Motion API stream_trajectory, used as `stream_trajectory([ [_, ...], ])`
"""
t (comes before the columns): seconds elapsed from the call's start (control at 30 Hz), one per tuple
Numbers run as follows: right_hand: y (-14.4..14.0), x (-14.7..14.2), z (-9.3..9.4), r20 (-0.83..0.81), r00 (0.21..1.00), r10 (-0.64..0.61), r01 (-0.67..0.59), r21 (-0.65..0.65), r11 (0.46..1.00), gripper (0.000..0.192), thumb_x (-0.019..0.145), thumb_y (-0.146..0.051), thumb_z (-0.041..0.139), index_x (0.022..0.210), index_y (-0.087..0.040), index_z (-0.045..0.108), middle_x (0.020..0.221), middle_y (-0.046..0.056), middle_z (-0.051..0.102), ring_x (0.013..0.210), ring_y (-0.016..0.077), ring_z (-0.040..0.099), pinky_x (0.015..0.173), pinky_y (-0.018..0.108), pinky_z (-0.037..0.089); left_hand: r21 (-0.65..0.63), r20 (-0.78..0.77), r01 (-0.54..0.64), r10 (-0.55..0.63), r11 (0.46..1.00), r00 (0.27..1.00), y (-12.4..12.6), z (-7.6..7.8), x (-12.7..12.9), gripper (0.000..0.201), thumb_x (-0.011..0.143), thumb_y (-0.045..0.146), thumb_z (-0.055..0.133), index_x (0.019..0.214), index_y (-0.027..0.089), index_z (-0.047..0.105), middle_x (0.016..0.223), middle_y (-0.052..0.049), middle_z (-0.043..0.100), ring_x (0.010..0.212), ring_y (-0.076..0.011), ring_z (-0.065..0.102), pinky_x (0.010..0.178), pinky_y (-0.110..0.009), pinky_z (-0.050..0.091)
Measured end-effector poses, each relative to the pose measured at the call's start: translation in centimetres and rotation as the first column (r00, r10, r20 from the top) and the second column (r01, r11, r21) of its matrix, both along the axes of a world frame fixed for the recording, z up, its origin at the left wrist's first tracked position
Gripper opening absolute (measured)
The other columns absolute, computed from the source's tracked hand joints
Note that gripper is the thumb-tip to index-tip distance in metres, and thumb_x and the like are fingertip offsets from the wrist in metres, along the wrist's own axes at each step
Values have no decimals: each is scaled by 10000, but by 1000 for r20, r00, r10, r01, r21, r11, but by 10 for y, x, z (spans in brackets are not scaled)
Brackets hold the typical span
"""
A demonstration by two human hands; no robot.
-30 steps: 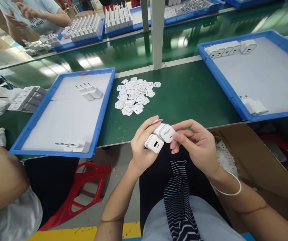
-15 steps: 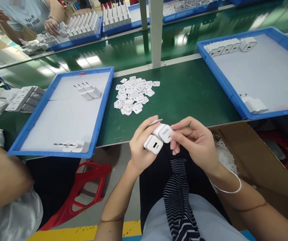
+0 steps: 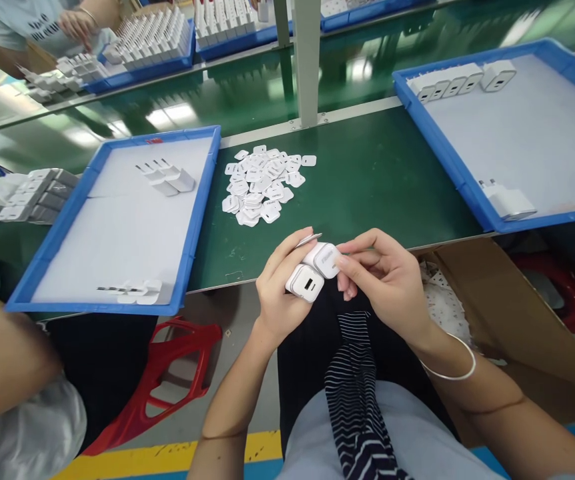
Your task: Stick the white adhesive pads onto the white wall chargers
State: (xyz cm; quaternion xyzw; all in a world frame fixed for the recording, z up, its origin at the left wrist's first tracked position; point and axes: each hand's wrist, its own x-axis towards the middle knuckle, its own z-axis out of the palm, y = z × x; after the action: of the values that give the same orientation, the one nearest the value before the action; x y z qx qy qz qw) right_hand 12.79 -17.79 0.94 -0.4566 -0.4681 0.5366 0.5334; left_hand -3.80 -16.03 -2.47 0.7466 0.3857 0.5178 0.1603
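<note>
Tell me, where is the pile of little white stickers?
The pile of little white stickers lies on the green table, just right of the blue tray on the left side and beyond the left hand.

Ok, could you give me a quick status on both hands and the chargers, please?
Left hand grips two white chargers. Right hand fingertips on the upper charger. Loose white labels on the green table; nothing between.

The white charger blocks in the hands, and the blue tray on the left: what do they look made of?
The charger blocks, in the left hand with the right hand touching one, look like glossy moulded plastic: smooth white faces, rounded corners. The blue tray looks like rigid matte plastic with a raised rim; its pale liner could be foam or paper.
</note>
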Motion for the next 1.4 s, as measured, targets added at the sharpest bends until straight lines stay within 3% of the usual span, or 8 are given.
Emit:
stream_trajectory([
  [0.47, 9, -5, -12, 61, 998, -3, 3, 12, 1000, 198, 885, -338, 741, 873, -205, 595, 590, -46, 601, 514, 100, 547, 474, 224, 462, -77, 92, -72, 79, 994, 993, 3, -14, 7, 351, 845, 234, 755, 1188, 200, 690, 1287, -110, 685, 1161, -254, 688, 986, -434, 600],
  [0.57, 11, -6, -13, 90, 996, -23, 20, 39, 999, 182, 895, -327, 726, 858, -203, 599, 535, -71, 513, 473, 81, 461, 465, 224, 379, -100, 121, -65, 77, 993, 990, 4, -15, 8, 342, 838, 221, 762, 1173, 201, 699, 1268, -101, 694, 1149, -245, 692, 991, -430, 598],
  [0.67, 15, -6, -17, 4, 1000, 8, -8, -4, 1000, 191, 873, -333, 752, 872, -202, 612, 481, -109, 372, 428, 58, 310, 437, 221, 252, -127, 166, -27, 48, 991, 985, 4, -16, 7, 360, 818, 198, 778, 1170, 194, 704, 1264, -102, 697, 1160, -244, 687, 1009, -422, 589],
  [0.73, 17, -5, -21, -143, 987, 78, -88, -68, 994, 229, 836, -327, 791, 905, -207, 609, 498, -110, 388, 437, 58, 324, 445, 214, 260, -139, 179, 3, 22, 990, 984, 4, -17, 6, 367, 813, 187, 780, 1172, 190, 703, 1270, -109, 695, 1170, -250, 683, 1014, -424, 586],
  [0.93, 29, 12, -21, -501, 838, 217, -358, -206, 911, 284, 874, -435, 722, 1020, -213, 621, 681, -58, 456, 542, 72, 376, 465, 194, 308, 48, 90, 152, -156, 987, 984, -3, -7, -3, 353, 861, 176, 723, 1210, 160, 676, 1320, -150, 665, 1162, -264, 691, 988, -415, 604],
  [1.13, 46, 30, -9, -310, 772, 554, -616, -154, 772, 280, 862, -397, 754, 1011, -161, 726, 685, -26, 506, 555, 65, 395, 458, 183, 297, 154, -104, 275, -261, 949, 960, -12, 9, -7, 347, 912, 194, 677, 1249, 117, 640, 1335, -175, 660, 1170, -231, 695, 987, -330, 619],
  [1.3, 52, 34, -7, -303, 705, 641, -698, -135, 704, 349, 935, -462, 652, 889, -129, 747, 655, -9, 545, 548, 63, 417, 466, 180, 319, 254, -198, 369, -326, 894, 925, -13, 10, -10, 334, 920, 122, 636, 1250, 75, 614, 1281, -173, 692, 1234, -265, 660, 1018, -359, 619],
  [1.4, 55, 34, -1, -201, 707, 678, -708, -193, 680, 217, 864, -334, 764, 806, -130, 718, 631, -25, 569, 540, 50, 429, 487, 172, 337, 199, -266, 449, -394, 871, 880, -13, 13, -11, 344, 952, 52, 519, 1292, 61, 571, 1210, -153, 729, 1268, -267, 630, 997, -350, 631],
])
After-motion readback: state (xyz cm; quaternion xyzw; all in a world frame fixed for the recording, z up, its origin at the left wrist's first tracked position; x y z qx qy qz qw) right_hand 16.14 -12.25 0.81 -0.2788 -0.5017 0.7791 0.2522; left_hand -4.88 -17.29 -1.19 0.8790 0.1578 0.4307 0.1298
